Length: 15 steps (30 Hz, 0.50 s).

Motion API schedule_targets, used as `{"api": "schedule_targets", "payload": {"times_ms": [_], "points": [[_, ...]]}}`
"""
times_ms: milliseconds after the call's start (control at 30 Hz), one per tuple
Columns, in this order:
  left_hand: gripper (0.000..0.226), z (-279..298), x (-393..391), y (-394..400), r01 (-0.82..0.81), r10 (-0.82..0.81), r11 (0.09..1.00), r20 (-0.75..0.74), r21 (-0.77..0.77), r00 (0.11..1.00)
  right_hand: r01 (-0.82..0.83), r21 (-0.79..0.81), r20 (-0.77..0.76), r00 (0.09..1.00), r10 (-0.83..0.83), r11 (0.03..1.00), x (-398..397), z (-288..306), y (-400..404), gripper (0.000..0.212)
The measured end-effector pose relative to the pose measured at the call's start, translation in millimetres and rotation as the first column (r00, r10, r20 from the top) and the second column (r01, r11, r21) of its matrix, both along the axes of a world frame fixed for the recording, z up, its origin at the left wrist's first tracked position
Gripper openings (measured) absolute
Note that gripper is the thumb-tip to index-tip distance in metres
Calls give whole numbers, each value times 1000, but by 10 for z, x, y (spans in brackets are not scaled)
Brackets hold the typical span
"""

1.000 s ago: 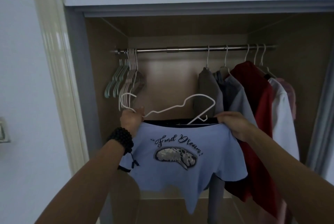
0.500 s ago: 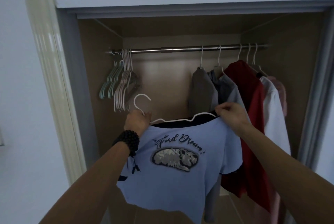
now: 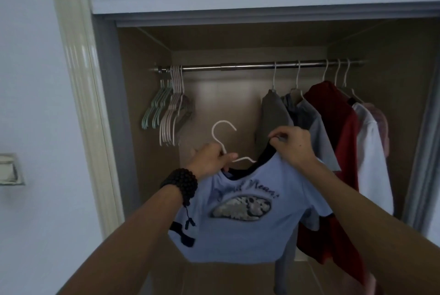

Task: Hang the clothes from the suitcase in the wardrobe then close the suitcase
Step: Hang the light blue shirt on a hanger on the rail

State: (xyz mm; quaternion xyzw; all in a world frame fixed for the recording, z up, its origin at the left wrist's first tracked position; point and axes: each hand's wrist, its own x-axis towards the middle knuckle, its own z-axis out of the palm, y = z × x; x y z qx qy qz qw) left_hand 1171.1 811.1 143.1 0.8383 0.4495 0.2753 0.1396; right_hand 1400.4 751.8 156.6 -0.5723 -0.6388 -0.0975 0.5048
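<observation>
light blue t-shirt with a dark collar and a printed animal patch (image 3: 247, 211) hangs in front of the open wardrobe, near the viewer and below the rail, with a thin white wire hanger (image 3: 225, 149) partly threaded through its neck. the left hand (image 3: 210, 161), wearing a dark beaded bracelet (image 3: 182, 181), has its fingers closed around the hanger's neck just under the hook. the right hand (image 3: 294, 145) pinches the dark collar at the shirt's right shoulder between thumb and fingertips, pulling it up over the hanger arm.

farther in, the chrome rail (image 3: 250, 66) already carries five hung garments (image 3: 333, 128) on the right: grey, grey-blue, red, white and pink. a bunch of empty hangers (image 3: 169, 109) sits at the far left, leaving a bare stretch of rail between. judging by this, several clothes are done; this shirt is not yet hooked on. the suitcase is out of view, so how much remains there cannot be told, and closing it is still to come.

compared with half a second ago, the right hand has risen and drawn nearer the left, bunching the collar, and less of the hanger shows.
</observation>
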Motion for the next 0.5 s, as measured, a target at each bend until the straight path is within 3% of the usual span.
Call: {"api": "schedule_targets", "payload": {"times_ms": [167, 267, 333, 400, 500], "points": [[37, 86, 102, -191, 197, -195, 976, 32, -89, 980, -144, -144, 170, 971, 168, 979, -277, -5, -4, 18], [27, 25, 215, -196, 230, -197, 966, 240, -120, 951, -135, -204, 187, 967, 174, 970, -354, -15, 66, 24], [25, -12, 112, -144, 204, -128, 970, 428, -136, 895, -55, -171, 122, 990, 76, 984, -257, -26, 70, 23], [24, -25, -22, -109, 219, -108, 961, 498, -171, 861, -40, -197, -2, 999, 40, 980, -90, -38, 35, 23], [25, -50, -116, -77, 220, -88, 954, 509, -204, 856, -319, -446, -196, 947, 256, 836, 16, -43, 17, 47]]}}
